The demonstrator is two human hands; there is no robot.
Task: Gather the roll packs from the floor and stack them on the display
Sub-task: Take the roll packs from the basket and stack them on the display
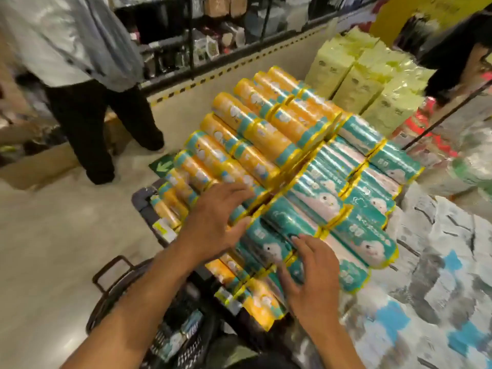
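Fingers, left: the fingers (235, 194) of the left hand (213, 222) are held straight and close together. They are laid flat across the stack where the two colours meet, and nothing is gripped.
Fingers, right: the fingers (302, 245) of the right hand (311, 283) are spread and slightly bent. Their tips are set on a teal pack at the near edge of the stack, and nothing is pinched.
Stack, left half: orange roll packs (255, 134) are laid on their sides in touching rows, several layers high.
Stack, right half: teal roll packs (323, 202) are laid the same way, just beside the orange ones.
Base: the dark edge of the display (142, 206) is seen under the left side of the stack.
Near left: a dark basket (106, 294) with a handle is set on the floor (48, 249) beneath the left forearm; its contents are too blurred to be told.
Beyond the stack: pale green packs (356, 78) are piled upright.
Right side: white and blue packs (431, 275) are piled beside the teal rows.
Far left: another person (80, 107) in dark trousers is seen standing near a cardboard box (40, 166).
Background: shelving (186, 41) with goods is seen, blurred.
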